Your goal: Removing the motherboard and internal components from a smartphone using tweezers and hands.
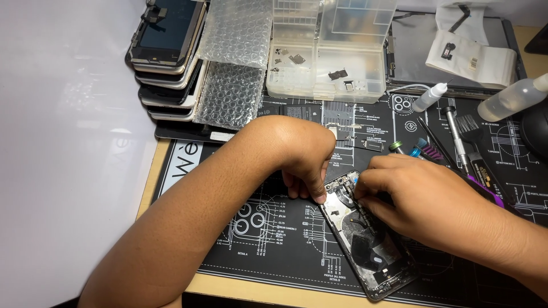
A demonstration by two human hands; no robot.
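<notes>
On black mat [274, 251] atop table [149, 188]: opened phone [365, 239], lying tilted. Left hand [305, 165] fingers pinch phone's upper left edge. Right hand [411, 197] fingers curled onto its innards; grip unclear.

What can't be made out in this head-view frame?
- Right hand fingertips and any tool in them: hidden by its own knuckles over the opened phone.
- Left hand fingertips: curled under at the phone's top corner.
- Small parts in the clear plastic organizer: too small to identify.
- Dark round object: cut off by the right edge.
</notes>
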